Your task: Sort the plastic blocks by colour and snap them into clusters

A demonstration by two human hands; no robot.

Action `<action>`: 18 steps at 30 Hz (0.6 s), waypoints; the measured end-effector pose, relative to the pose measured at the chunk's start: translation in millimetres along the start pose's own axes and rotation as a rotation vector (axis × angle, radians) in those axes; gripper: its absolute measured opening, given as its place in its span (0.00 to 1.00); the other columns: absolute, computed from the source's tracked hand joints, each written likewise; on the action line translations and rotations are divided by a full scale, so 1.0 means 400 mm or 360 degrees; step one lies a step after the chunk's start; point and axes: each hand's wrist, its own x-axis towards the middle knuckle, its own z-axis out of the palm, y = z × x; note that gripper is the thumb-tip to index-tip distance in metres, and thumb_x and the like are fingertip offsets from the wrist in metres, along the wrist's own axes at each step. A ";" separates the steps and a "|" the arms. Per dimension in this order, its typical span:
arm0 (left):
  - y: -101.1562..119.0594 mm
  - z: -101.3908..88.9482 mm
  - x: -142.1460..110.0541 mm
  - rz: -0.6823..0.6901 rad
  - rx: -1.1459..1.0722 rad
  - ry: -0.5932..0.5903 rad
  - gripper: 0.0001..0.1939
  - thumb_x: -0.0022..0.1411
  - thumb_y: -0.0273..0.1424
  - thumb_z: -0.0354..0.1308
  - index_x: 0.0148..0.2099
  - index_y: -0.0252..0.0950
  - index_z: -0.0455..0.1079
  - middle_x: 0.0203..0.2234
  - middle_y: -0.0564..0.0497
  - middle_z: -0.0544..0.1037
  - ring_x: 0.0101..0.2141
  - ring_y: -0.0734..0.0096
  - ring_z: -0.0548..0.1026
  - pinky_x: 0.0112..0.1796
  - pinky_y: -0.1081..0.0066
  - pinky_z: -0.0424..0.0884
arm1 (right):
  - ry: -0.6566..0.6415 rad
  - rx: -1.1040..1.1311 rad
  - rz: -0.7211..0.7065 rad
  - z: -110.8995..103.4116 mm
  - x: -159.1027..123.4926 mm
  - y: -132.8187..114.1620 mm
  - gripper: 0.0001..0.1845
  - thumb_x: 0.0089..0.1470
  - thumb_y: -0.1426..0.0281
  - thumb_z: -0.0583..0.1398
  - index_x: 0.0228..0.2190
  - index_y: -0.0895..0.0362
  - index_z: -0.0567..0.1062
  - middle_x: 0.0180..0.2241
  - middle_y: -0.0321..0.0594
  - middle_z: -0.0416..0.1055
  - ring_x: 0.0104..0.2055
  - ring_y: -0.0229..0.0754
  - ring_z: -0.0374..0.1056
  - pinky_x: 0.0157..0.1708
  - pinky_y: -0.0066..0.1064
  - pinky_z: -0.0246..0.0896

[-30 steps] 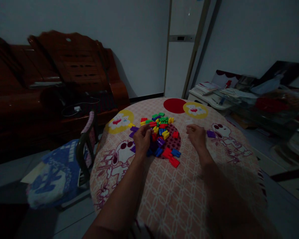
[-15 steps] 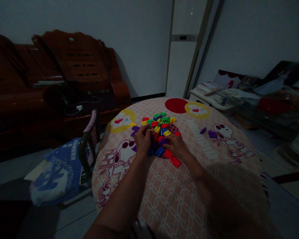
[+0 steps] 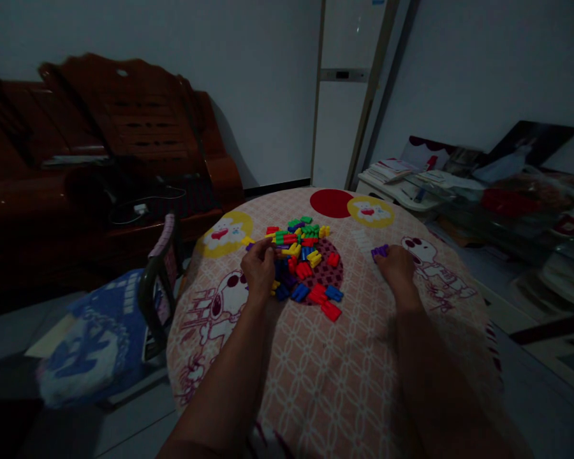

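A pile of small plastic building blocks in red, yellow, green, blue and purple lies on the round table's patterned cloth. At its left side is my left hand, closed with thumb and forefinger close together; what they hold, if anything, I cannot make out. A joined green and red block piece lies just beyond those fingers. Away to the right, my right hand has its fingers closed on a purple block at the cloth. The fingertips are partly hidden behind the hand.
The tablecloth carries printed cartoon figures. To the left stands a folding chair with a blue cloth on its seat, before a wooden bench. A cluttered glass table is at the right, and a tall white cabinet unit behind.
My right hand has moved right, from the pile to the purple blocks set apart. A blue block now shows at the pile's right edge. My left hand stays beside the pile.
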 end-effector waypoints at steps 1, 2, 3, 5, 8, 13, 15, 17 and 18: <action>-0.003 -0.005 0.004 0.0001 0.0011 0.0028 0.18 0.59 0.31 0.54 0.50 0.33 0.76 0.40 0.45 0.82 0.35 0.65 0.82 0.40 0.65 0.79 | 0.0010 -0.0022 0.0032 0.005 0.006 0.016 0.16 0.55 0.63 0.61 0.38 0.62 0.80 0.39 0.57 0.79 0.42 0.52 0.75 0.39 0.36 0.63; -0.007 -0.009 0.008 0.0000 0.0013 0.0053 0.18 0.59 0.31 0.54 0.50 0.33 0.75 0.41 0.44 0.82 0.35 0.65 0.82 0.40 0.66 0.79 | 0.0023 -0.0041 0.0066 0.009 0.010 0.028 0.16 0.55 0.62 0.61 0.38 0.62 0.80 0.39 0.57 0.79 0.42 0.52 0.75 0.39 0.36 0.64; -0.010 -0.013 0.012 -0.0001 0.0010 0.0074 0.18 0.59 0.31 0.54 0.50 0.32 0.75 0.41 0.44 0.82 0.35 0.66 0.82 0.40 0.66 0.79 | 0.0038 -0.0056 0.0097 0.013 0.013 0.036 0.17 0.55 0.62 0.61 0.38 0.63 0.80 0.40 0.58 0.79 0.43 0.53 0.75 0.40 0.37 0.64; -0.014 -0.018 0.016 -0.0001 -0.0004 0.0096 0.18 0.59 0.31 0.54 0.50 0.32 0.75 0.42 0.43 0.82 0.35 0.67 0.82 0.40 0.67 0.79 | 0.0063 -0.0060 0.0141 0.016 0.016 0.048 0.18 0.56 0.62 0.61 0.39 0.63 0.80 0.41 0.59 0.78 0.44 0.54 0.75 0.41 0.38 0.65; -0.015 -0.021 0.017 0.0009 0.0023 0.0097 0.18 0.59 0.31 0.53 0.50 0.32 0.75 0.41 0.44 0.82 0.36 0.67 0.82 0.41 0.67 0.79 | 0.0111 -0.0014 0.0169 0.009 0.016 0.060 0.19 0.55 0.61 0.62 0.41 0.63 0.80 0.42 0.60 0.78 0.45 0.56 0.75 0.43 0.39 0.65; -0.007 -0.025 0.019 0.0012 0.0018 0.0129 0.19 0.58 0.31 0.54 0.50 0.32 0.75 0.41 0.44 0.82 0.36 0.67 0.82 0.41 0.67 0.79 | 0.0294 0.0062 0.0192 -0.009 0.024 0.083 0.18 0.56 0.63 0.61 0.41 0.63 0.80 0.41 0.60 0.78 0.45 0.57 0.75 0.43 0.41 0.66; -0.007 -0.030 0.022 0.0000 0.0036 0.0130 0.19 0.57 0.30 0.54 0.50 0.32 0.75 0.40 0.44 0.82 0.35 0.67 0.81 0.40 0.67 0.79 | 0.0269 0.0147 0.0151 -0.010 0.027 0.071 0.15 0.56 0.64 0.61 0.38 0.61 0.82 0.38 0.57 0.79 0.43 0.55 0.75 0.42 0.40 0.66; -0.011 -0.035 0.027 0.0010 0.0105 0.0129 0.19 0.57 0.30 0.55 0.49 0.32 0.76 0.39 0.45 0.82 0.36 0.66 0.81 0.40 0.66 0.79 | 0.0163 0.0271 0.0072 -0.008 0.020 0.032 0.12 0.55 0.66 0.61 0.33 0.60 0.82 0.35 0.52 0.80 0.39 0.51 0.75 0.40 0.37 0.65; -0.014 -0.038 0.029 0.0021 0.0149 0.0123 0.19 0.57 0.30 0.55 0.49 0.33 0.76 0.39 0.45 0.82 0.37 0.65 0.81 0.41 0.65 0.79 | 0.0074 0.0348 0.0009 -0.006 0.010 0.002 0.10 0.54 0.68 0.61 0.32 0.59 0.82 0.33 0.50 0.80 0.37 0.49 0.75 0.38 0.35 0.65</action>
